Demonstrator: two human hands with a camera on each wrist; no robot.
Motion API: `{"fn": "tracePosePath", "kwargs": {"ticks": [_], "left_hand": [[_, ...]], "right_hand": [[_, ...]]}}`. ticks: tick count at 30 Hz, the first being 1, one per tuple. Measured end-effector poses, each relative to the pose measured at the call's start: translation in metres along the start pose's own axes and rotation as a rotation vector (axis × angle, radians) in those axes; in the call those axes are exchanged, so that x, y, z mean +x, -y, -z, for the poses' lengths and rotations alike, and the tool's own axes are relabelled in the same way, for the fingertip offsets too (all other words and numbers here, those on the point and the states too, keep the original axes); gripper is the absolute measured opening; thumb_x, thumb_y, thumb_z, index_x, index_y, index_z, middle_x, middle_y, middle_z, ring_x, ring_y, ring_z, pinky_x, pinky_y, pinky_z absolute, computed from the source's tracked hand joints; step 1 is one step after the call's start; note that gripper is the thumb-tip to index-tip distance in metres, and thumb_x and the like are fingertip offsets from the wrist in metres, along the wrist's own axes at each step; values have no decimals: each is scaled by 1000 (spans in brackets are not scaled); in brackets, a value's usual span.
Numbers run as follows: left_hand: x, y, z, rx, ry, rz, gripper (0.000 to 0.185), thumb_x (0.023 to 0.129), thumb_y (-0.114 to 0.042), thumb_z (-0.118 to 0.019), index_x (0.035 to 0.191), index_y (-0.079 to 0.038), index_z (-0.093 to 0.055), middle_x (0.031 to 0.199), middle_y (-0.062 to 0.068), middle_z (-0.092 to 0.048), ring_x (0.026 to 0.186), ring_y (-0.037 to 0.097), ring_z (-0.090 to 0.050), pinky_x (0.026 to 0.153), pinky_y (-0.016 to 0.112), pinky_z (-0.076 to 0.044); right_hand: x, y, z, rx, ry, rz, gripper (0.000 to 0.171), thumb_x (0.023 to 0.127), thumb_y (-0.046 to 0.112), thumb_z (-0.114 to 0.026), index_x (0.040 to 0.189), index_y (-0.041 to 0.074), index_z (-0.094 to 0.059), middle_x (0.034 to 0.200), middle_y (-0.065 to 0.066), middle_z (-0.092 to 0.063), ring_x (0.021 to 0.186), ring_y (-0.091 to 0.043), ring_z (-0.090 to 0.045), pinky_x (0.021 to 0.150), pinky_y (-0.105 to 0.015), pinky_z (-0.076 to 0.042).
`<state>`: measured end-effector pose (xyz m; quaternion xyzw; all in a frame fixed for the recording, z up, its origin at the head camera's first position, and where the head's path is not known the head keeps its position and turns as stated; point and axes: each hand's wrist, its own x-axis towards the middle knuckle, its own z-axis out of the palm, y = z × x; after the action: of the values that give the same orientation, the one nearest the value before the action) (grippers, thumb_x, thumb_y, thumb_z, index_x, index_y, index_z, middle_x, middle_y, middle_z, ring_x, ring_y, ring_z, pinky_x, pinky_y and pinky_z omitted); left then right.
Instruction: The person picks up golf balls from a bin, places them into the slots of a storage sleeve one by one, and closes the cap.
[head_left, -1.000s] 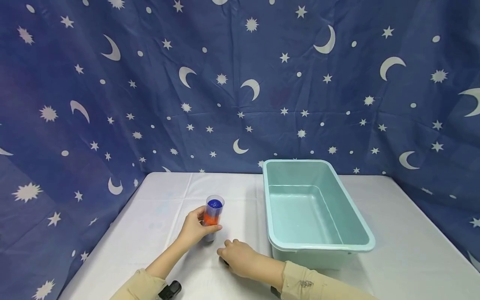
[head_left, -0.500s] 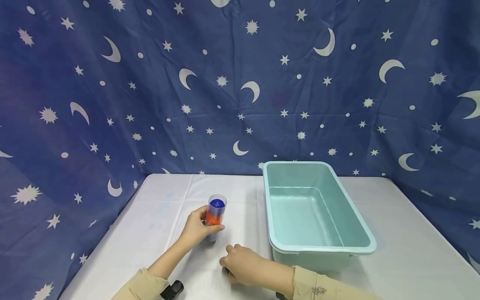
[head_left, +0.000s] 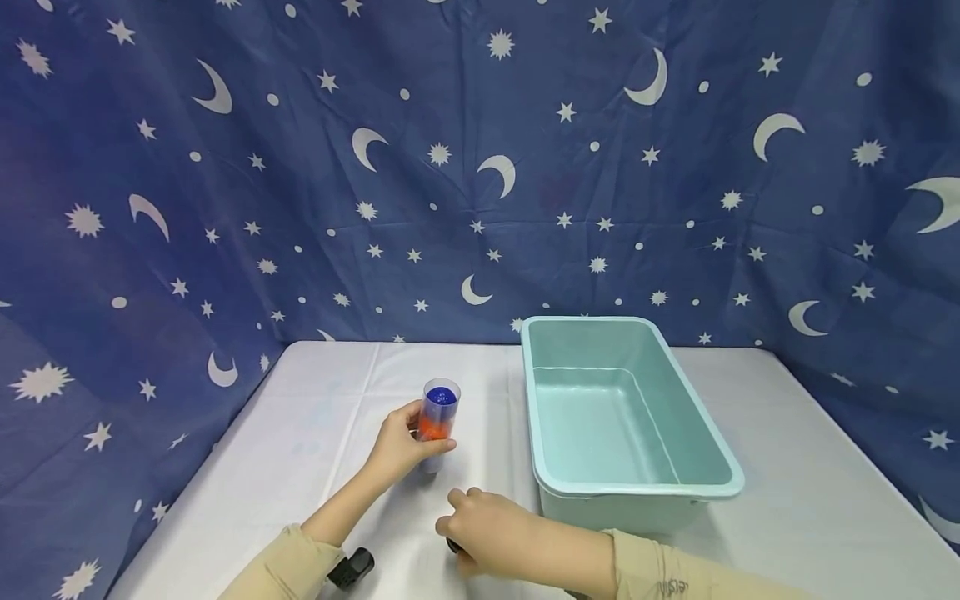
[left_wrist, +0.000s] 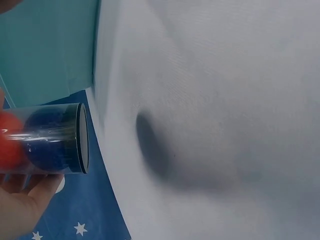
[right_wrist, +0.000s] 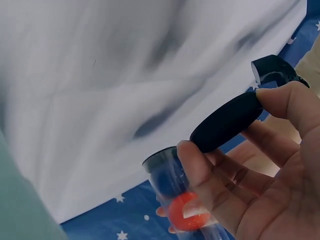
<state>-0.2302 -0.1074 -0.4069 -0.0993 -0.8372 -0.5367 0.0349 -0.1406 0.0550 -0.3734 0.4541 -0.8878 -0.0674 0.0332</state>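
Here, left hand [head_left: 397,450] gripping clear tube [head_left: 438,417] (balls inside), right hand [head_left: 487,537] pinching black lid [right_wrist: 226,121].

Staged recording setup, not a lived-in room. A dark blue backdrop cloth [head_left: 480,167] printed with white moons and stars hangs behind and along both sides, hiding any walls. In front stands 1 table [head_left: 787,467] under a plain white cover, carrying 1 pale green plastic bin [head_left: 637,492].
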Motion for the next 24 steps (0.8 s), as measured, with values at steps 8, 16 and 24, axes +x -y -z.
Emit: {"fn": "tracePosePath", "kwargs": {"ticks": [8, 16, 24], "left_hand": [[3, -6, -2, -9, 1, -6, 48, 66, -7, -84, 108, 1, -63, 99, 13, -69, 86, 20, -64, 75, 31, -52], [2, -13, -3, -22, 9, -10, 46, 66, -6, -84, 107, 0, -63, 98, 12, -69, 84, 18, -64, 75, 31, -52], [3, -20, -4, -41, 25, -42, 44, 68, -9, -83, 107, -1, -64, 99, 13, -70, 87, 22, -65, 78, 38, -54]], "right_hand": [[-6, -6, 14, 43, -38, -12, 16, 73, 23, -75, 86, 21, -66, 71, 6, -50, 58, -6, -42, 54, -14, -35], [-14, -12, 35, 163, -109, 9, 19, 74, 18, -73, 89, 17, -64, 73, 5, -48, 60, -4, -42, 55, -12, -33], [-30, -22, 68, 336, -190, 6, 26, 74, 12, -70, 96, 15, -56, 88, 3, -50, 72, -4, -47, 64, -12, -39]]}}
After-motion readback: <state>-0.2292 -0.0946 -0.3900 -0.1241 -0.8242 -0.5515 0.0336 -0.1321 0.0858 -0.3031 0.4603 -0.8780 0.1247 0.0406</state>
